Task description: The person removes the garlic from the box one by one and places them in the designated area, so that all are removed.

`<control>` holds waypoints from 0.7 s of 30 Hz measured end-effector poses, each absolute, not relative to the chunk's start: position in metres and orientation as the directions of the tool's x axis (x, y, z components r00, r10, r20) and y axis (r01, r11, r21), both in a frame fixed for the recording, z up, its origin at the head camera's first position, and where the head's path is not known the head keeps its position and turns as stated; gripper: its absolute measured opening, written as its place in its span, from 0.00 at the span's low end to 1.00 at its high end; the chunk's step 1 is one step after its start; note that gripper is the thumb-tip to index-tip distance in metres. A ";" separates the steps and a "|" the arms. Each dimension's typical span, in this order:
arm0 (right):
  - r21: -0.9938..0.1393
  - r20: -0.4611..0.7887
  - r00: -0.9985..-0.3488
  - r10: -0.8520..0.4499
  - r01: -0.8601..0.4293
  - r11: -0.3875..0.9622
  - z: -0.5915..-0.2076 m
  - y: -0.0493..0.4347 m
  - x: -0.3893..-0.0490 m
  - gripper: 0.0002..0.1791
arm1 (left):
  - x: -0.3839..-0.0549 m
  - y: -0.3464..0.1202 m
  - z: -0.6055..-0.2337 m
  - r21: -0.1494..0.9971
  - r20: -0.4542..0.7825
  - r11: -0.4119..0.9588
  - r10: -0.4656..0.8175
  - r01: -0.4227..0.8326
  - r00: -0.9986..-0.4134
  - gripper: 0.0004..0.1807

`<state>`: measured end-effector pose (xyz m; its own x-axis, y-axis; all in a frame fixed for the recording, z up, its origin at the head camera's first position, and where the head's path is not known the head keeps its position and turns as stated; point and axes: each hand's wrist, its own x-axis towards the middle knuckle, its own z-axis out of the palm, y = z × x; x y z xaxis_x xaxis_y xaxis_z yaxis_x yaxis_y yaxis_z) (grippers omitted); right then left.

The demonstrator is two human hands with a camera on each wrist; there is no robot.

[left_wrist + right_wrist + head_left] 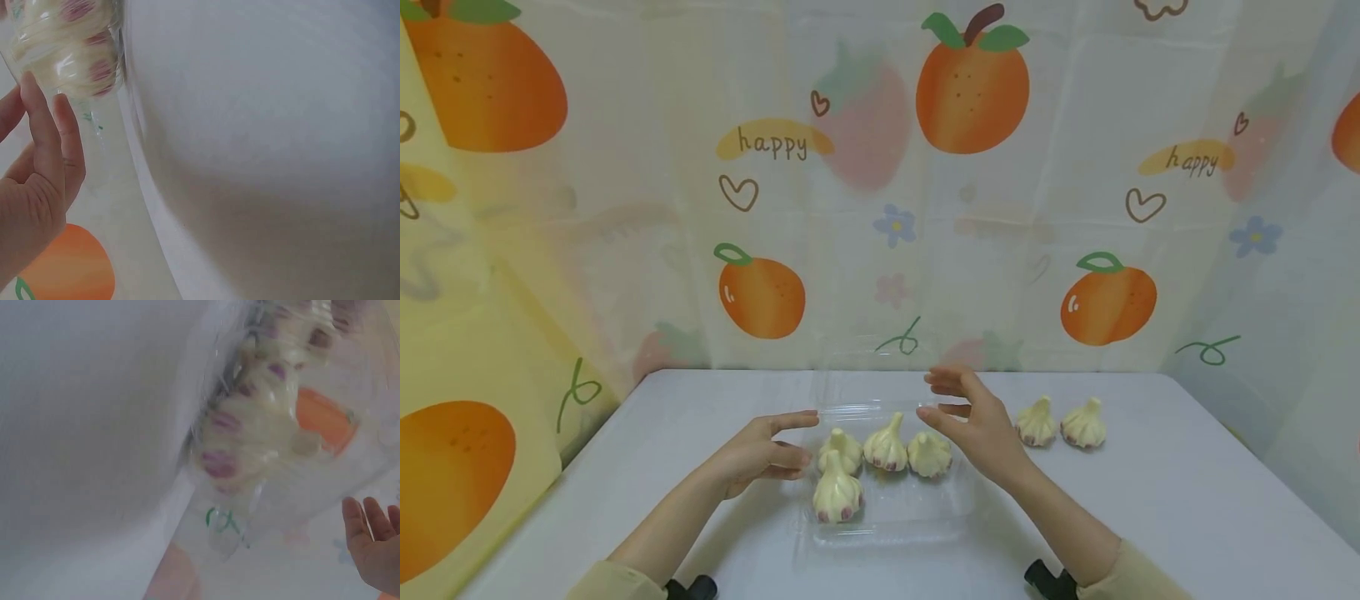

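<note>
A clear plastic clamshell box [917, 529] lies on the table with its lid [865, 387] raised at the back. Several garlic bulbs [837, 493] sit inside, toward the left and rear. My left hand [752, 450] is at the box's left side, fingers extended, close to the wall; whether they touch it I cannot tell. Over the back right corner, my right hand [973, 421] hovers with loosely bent fingers, beside the lid. In the right wrist view that hand [375, 550] stands apart from the bulbs [237, 437] and holds nothing visible.
Two more garlic bulbs [1037, 422] stand on the white table [1150, 500], right of my right hand. A fruit-printed curtain [985, 217] hangs behind the table and along both sides.
</note>
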<state>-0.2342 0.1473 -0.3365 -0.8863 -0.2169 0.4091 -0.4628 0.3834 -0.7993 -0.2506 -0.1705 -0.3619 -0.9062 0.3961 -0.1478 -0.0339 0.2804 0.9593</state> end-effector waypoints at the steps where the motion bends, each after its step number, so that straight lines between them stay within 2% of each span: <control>1: -0.797 0.410 -0.882 -0.232 -0.470 0.380 -0.338 0.144 -0.234 0.29 | -0.251 -0.171 -0.362 0.959 -0.148 0.280 0.397 -0.033 -0.906 0.38; 21: -0.788 0.336 -0.830 -0.446 -0.507 0.349 -0.353 0.087 -0.232 0.26 | -0.252 -0.171 -0.361 0.955 -0.161 0.292 0.369 -0.050 -0.916 0.37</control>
<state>-0.2322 0.0873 -0.3535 -0.8296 -0.4457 0.3365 -0.5072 0.3493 -0.7878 -0.2520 -0.1710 -0.3613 -0.9155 0.3688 -0.1607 -0.0500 0.2920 0.9551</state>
